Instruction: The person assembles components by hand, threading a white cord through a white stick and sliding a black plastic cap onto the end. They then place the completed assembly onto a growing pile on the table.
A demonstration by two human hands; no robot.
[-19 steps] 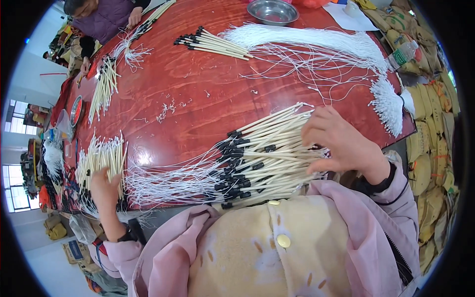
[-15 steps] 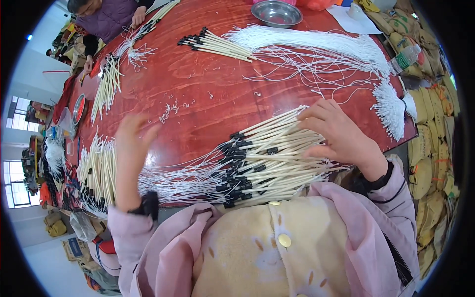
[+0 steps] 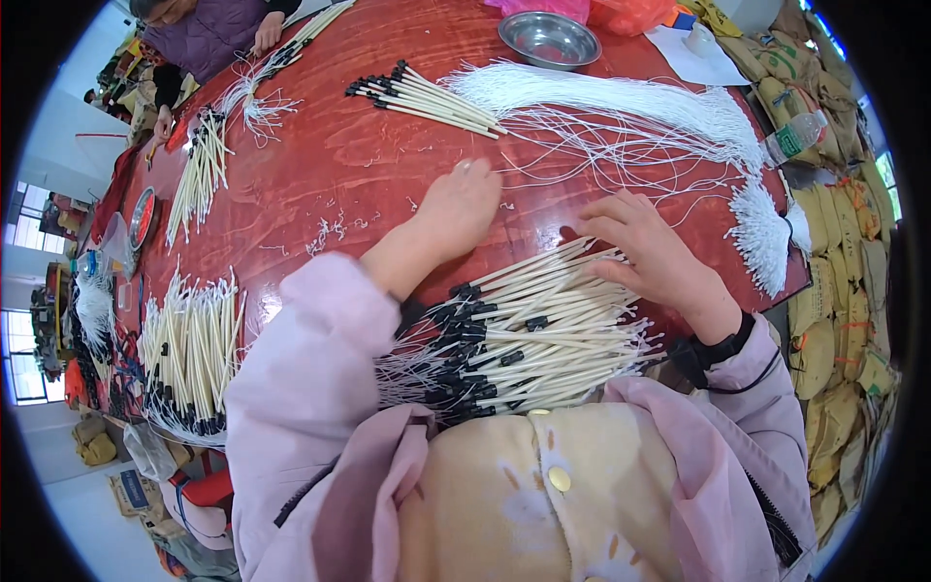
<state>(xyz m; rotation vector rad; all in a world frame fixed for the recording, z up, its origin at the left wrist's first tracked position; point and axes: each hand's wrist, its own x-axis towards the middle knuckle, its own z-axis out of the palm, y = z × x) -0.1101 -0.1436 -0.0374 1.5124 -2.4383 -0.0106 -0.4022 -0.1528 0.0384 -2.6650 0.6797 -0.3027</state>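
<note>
Nearest us, at the table's front edge, we see a heap of cream sticks [image 3: 543,335] with black caps and thin white threads trailing from their left ends. Our right hand [image 3: 652,254] rests on the heap's upper right end, fingers spread and flat over the stick tips, pinching nothing we can make out. Our left hand [image 3: 464,209] lies palm down on the bare wood just beyond the heap, fingers loosely together; whether it holds a thread we cannot tell. The red-brown wooden table [image 3: 339,165] carries more stick bundles: one at the left edge [image 3: 189,344], another farther up [image 3: 202,175], a third toward the far side [image 3: 427,95] beside a long skein of white threads [image 3: 621,102]. At the far rim sits a metal bowl [image 3: 549,39], apparently empty. Tan sacks [image 3: 844,281] crowd the right.
</note>
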